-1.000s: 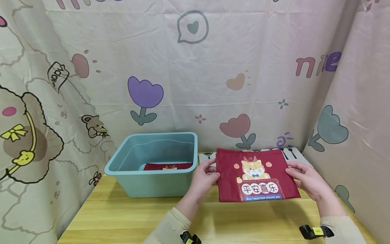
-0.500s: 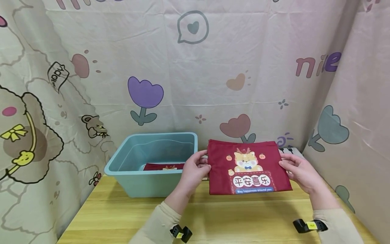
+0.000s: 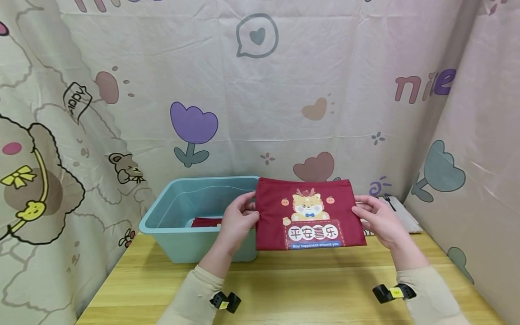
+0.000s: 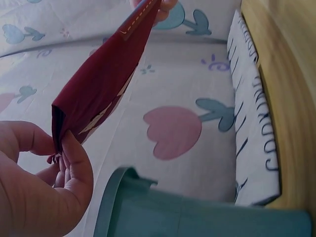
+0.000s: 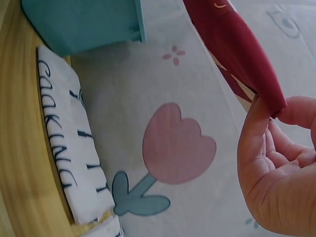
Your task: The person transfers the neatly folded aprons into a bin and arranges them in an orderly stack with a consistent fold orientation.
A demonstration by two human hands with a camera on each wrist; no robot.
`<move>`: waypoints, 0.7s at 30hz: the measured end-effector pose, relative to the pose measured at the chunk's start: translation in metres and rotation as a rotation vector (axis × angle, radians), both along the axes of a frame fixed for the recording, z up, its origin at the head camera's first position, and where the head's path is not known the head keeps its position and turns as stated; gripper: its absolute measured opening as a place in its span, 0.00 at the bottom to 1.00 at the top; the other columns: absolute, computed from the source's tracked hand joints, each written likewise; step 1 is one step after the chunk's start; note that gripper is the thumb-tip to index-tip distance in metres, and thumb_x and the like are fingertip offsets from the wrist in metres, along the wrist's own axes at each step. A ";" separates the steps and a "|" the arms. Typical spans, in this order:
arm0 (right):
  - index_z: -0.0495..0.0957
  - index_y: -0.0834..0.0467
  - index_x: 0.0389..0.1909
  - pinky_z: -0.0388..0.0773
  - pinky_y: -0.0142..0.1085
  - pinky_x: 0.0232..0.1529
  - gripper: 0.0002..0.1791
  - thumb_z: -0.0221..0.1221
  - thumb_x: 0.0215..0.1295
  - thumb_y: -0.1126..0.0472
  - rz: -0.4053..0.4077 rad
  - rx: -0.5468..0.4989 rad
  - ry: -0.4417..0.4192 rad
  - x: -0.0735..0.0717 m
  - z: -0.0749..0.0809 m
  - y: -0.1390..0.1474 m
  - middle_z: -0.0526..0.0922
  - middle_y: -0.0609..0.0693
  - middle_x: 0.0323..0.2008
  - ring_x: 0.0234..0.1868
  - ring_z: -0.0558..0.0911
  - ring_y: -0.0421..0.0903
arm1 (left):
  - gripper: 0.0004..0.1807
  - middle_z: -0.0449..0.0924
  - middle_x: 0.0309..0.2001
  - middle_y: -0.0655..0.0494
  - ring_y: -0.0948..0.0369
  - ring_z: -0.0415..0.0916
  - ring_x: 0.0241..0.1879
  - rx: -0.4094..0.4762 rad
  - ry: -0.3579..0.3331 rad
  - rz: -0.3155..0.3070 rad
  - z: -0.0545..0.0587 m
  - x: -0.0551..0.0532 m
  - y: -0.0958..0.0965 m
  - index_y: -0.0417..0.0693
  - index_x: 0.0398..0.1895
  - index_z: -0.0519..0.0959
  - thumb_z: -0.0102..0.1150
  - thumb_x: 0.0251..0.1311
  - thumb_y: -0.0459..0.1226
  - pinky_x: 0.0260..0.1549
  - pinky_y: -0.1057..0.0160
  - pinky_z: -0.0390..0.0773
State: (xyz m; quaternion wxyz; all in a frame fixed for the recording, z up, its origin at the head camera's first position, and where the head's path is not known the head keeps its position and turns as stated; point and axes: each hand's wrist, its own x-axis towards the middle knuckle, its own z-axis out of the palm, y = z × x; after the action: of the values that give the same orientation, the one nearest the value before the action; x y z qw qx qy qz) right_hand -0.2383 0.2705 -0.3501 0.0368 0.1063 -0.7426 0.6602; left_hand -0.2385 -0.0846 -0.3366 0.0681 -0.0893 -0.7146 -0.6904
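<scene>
A folded dark red cloth [image 3: 310,214] with a cartoon animal and printed lettering is held up above the table, print side facing the head camera. My left hand [image 3: 239,221] pinches its left edge between thumb and fingers. On the opposite edge, my right hand [image 3: 379,221] pinches it the same way. Seen from the left wrist, the cloth [image 4: 101,79] shows folded layers at the pinched side. Its left part overlaps the right end of a teal plastic bin [image 3: 191,246] in the head view. Another red cloth [image 3: 204,222] with a similar print lies inside that bin.
Behind the held cloth, a folded white cloth [image 5: 76,143] with black lettering lies along the back of the wooden table [image 3: 308,289]. Printed curtains [image 3: 252,99] hang close behind and on both sides.
Both hands have carried the red cloth to the left and slightly up, from the right of the bin to overlapping its right end. The bin has stayed put.
</scene>
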 end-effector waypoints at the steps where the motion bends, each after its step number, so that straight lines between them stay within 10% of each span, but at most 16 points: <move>1: 0.61 0.73 0.63 0.84 0.38 0.37 0.25 0.55 0.73 0.64 0.000 0.000 0.000 -0.001 0.001 -0.003 0.80 0.45 0.39 0.38 0.83 0.40 | 0.29 0.75 0.41 0.44 0.58 0.73 0.33 0.000 0.001 0.011 0.000 -0.001 -0.003 0.40 0.65 0.73 0.56 0.56 0.23 0.29 0.62 0.77; 21: 0.62 0.75 0.61 0.84 0.36 0.37 0.22 0.53 0.71 0.70 0.047 -0.145 -0.010 -0.019 0.007 -0.071 0.79 0.48 0.37 0.36 0.81 0.39 | 0.30 0.75 0.46 0.42 0.57 0.74 0.39 -0.108 -0.025 0.125 0.014 -0.010 -0.062 0.41 0.67 0.71 0.53 0.58 0.24 0.29 0.64 0.79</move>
State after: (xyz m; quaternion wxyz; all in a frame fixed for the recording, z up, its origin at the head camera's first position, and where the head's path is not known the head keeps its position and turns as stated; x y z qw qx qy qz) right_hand -0.2572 0.1996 -0.3434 0.0252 0.1177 -0.6904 0.7133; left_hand -0.2481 -0.1466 -0.3224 0.0972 -0.0394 -0.7558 -0.6464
